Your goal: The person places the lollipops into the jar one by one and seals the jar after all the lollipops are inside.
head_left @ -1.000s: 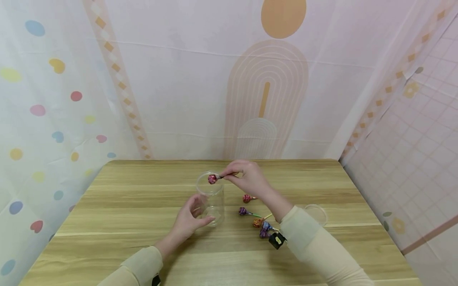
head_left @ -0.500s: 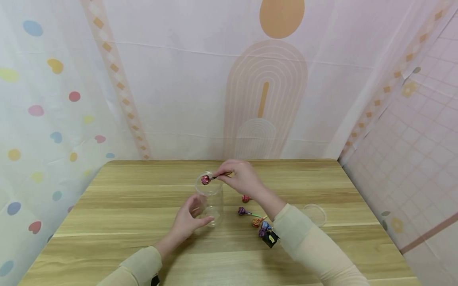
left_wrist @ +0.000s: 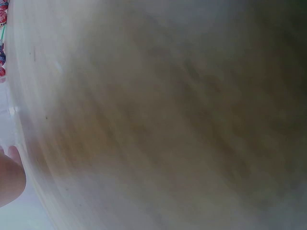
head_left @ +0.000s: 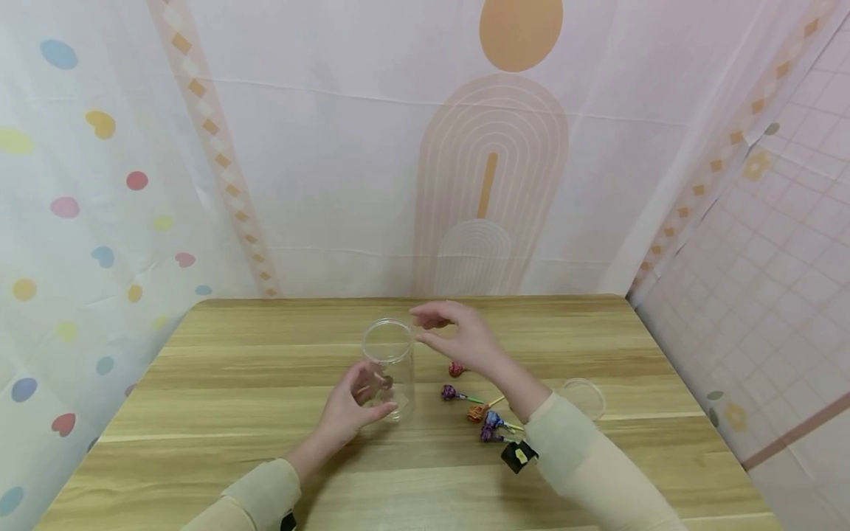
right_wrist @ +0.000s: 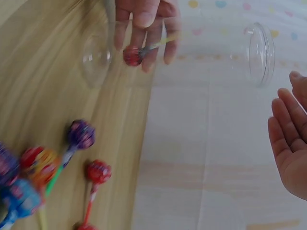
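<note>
Wooden table carries a clear jar gripped by the left hand, lollipop inside, right hand open above; a careless nudge could topple it.

Pretty cute setup: a light wooden table with visible plank grain sits in a corner. The far wall is pale pink sheeting with a big orange arch and circle print. The left curtain has coloured dots and hearts, the right wall a pink grid pattern. Soft, even light.
</note>
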